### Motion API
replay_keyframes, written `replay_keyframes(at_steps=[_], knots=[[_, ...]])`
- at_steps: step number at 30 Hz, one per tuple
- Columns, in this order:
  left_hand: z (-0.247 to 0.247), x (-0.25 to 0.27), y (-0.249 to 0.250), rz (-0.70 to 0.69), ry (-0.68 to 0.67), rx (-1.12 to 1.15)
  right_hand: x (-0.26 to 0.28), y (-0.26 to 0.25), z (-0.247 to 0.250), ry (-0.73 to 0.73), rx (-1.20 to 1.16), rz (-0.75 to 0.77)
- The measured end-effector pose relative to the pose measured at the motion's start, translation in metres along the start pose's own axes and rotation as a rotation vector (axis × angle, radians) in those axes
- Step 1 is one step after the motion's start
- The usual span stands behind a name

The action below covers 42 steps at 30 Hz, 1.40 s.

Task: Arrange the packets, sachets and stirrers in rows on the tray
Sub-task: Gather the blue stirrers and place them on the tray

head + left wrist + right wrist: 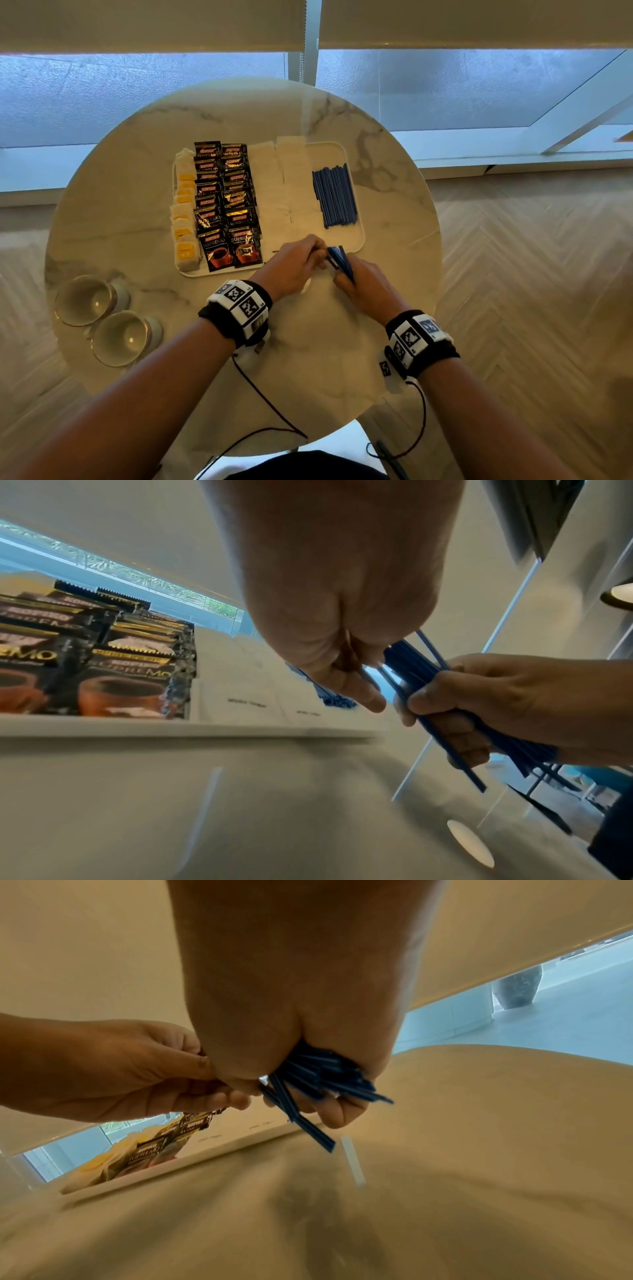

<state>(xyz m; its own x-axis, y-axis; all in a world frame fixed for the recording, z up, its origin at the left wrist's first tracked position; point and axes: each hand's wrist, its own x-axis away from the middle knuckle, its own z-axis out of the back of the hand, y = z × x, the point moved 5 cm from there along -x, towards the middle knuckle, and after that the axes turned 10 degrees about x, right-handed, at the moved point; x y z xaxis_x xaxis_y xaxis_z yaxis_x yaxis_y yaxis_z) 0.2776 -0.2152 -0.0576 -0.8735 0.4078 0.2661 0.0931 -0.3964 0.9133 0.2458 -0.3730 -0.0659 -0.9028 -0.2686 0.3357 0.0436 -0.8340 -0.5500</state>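
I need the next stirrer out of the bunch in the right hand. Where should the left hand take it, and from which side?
Pinch one stirrer near its far tip, where the bundle of stirrers fans out beyond the right hand. Come from the left, as the left hand already does. The middle is wrapped by the right hand's fingers, so probably only the splayed ends separate singly.

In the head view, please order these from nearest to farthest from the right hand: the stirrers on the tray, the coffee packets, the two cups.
1. Stirrers on the tray: just beyond the right hand, at the tray's right side.
2. Coffee packets: left part of the tray.
3. Two cups: table's near left edge.
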Motion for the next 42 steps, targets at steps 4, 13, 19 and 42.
replay_keyframes(at_steps=[4, 13, 19, 42], knots=[[0.013, -0.018, 0.015, 0.028, 0.092, 0.173, -0.026, -0.006, 0.021, 0.056, 0.01, 0.035], [0.051, -0.073, 0.042, 0.008, 0.203, 0.06, -0.099, -0.018, 0.057, 0.067, 0.152, -0.048], [0.072, -0.127, 0.037, -0.02, 0.289, -0.048, -0.14, -0.015, 0.063, 0.17, 0.084, -0.161], [0.076, -0.179, 0.005, -0.105, 0.28, -0.288, -0.146, 0.007, 0.068, 0.318, 0.144, -0.196]])
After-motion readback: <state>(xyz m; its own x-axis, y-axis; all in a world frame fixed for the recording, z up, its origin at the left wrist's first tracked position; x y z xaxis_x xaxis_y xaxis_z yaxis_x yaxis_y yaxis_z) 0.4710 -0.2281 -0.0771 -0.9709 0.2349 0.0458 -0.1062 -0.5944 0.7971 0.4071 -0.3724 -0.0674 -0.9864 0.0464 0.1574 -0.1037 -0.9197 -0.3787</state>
